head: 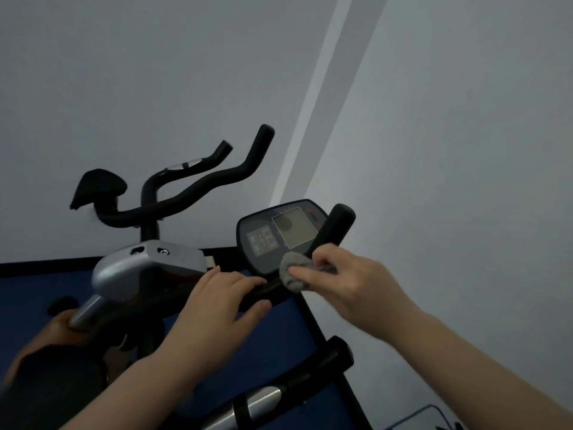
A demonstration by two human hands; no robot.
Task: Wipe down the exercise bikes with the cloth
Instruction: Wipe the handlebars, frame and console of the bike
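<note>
left hand (221, 297): flat, palm down, fingers extended | right hand (344, 280): fingers pinched closed, arm reaching forward

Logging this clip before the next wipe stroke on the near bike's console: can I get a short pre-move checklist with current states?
1. Cloth gripped in right hand: ok.
2. Cloth at lower edge of console: ok.
3. Left hand bracing the black bar below the console: ok.
4. Screen unobstructed for wiping: ok.
5. Cloth damp or clean: cannot tell.
6. Far bike's handlebars already wiped: cannot tell.
</note>
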